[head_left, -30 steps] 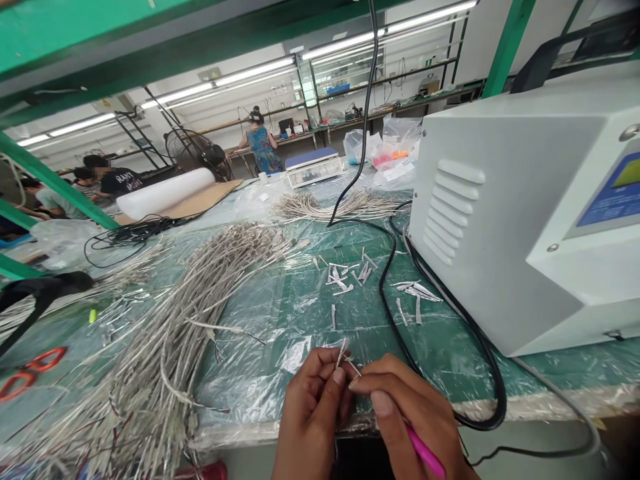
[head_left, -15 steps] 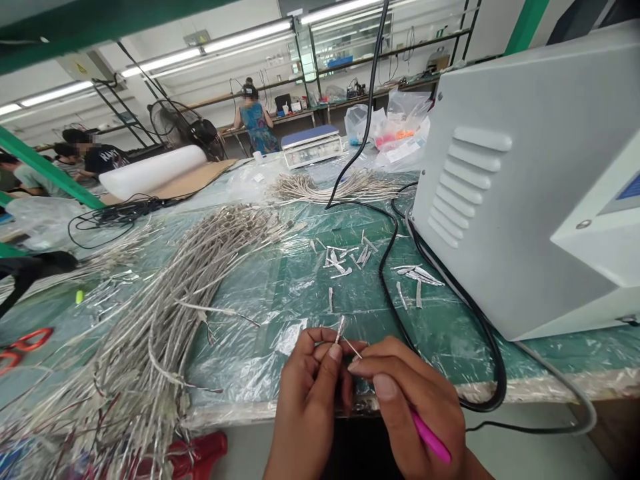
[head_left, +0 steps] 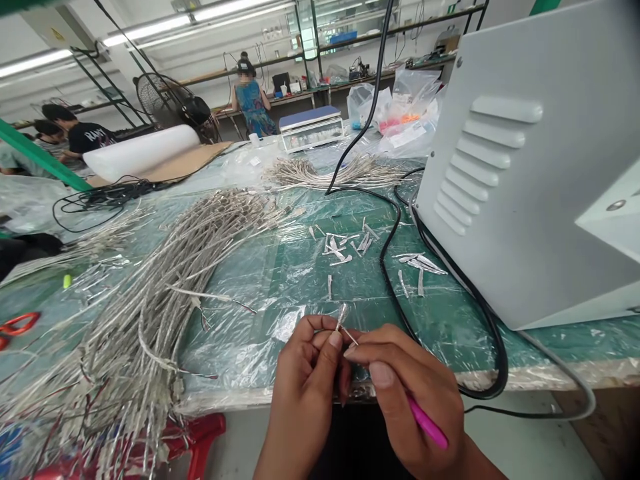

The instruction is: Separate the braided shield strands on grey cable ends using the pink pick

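Note:
My left hand (head_left: 307, 377) is closed, with thumb and fingers pinching a silvery braided cable end (head_left: 343, 314) that points up. Held like a pen in my right hand (head_left: 417, 380) is a pick with a pink handle (head_left: 428, 423). Its thin metal shaft reaches the cable just above my left thumb; whether the tip has a hook is too small to tell. Past my hands, a single silvery braid scrap (head_left: 329, 287) lies on the plastic-covered green table (head_left: 250, 320). More such scraps (head_left: 336, 248) are scattered farther back.
A large bundle of braided cables (head_left: 195, 257) covers the left side, with another bundle (head_left: 340, 172) behind. The grey machine (head_left: 480, 173) stands at right, a black power cord (head_left: 385, 263) running beside it. Orange-handled scissors (head_left: 20, 325) lie far left. Co-workers are in the background.
My view has shifted a little, so the machine looks larger and the table sits higher in the picture. Both hands keep their grip, with the pick's shaft still at the cable end.

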The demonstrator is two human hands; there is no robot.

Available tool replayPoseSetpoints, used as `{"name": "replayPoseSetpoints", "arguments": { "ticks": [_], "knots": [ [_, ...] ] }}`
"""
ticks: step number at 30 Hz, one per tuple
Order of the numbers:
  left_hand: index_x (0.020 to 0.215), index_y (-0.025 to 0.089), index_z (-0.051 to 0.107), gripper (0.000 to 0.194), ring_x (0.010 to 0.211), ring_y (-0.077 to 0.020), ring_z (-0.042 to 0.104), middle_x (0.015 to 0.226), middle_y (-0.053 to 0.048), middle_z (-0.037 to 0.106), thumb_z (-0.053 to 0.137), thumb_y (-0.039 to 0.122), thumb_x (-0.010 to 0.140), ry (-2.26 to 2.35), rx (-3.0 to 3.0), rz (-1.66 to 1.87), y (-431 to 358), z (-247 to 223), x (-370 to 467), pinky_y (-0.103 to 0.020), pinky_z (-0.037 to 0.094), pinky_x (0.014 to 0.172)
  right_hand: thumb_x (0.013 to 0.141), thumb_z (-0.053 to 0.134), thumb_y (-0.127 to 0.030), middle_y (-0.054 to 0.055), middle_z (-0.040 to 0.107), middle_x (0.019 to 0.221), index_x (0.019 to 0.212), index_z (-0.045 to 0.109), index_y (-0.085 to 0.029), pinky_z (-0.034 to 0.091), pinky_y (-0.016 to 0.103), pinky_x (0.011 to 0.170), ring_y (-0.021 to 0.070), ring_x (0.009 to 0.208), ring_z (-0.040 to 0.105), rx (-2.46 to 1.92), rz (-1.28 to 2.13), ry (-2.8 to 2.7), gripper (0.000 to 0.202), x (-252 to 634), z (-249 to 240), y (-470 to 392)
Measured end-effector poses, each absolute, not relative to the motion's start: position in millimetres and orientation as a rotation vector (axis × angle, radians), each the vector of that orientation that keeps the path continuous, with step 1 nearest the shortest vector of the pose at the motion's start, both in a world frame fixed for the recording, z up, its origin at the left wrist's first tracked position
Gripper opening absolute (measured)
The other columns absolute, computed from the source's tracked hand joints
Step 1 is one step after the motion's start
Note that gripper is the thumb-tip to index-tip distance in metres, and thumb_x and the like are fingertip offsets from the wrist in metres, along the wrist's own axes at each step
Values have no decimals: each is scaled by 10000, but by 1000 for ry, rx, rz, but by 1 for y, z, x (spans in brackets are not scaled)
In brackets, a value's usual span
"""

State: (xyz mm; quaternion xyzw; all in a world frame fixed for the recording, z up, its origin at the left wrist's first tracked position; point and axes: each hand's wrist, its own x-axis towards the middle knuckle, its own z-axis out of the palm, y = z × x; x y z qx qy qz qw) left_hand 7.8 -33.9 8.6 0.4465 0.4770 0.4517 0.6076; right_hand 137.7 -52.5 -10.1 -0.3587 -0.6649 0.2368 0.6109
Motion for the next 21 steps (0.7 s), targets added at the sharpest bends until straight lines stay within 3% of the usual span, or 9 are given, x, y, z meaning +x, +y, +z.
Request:
{"name": "replayPoseSetpoints", "arguments": {
  "ticks": [21],
  "knots": [
    [902, 202, 539, 132, 446, -85, 391, 525, 73, 510, 597, 320, 902, 1140, 1017, 1074, -35, 9, 12, -195, 337, 435, 846, 485, 25, 118, 634, 972, 1093, 624, -73, 537, 344, 780, 189, 914, 602, -885, 372, -1578, 300, 133, -18, -52]
  ]
}}
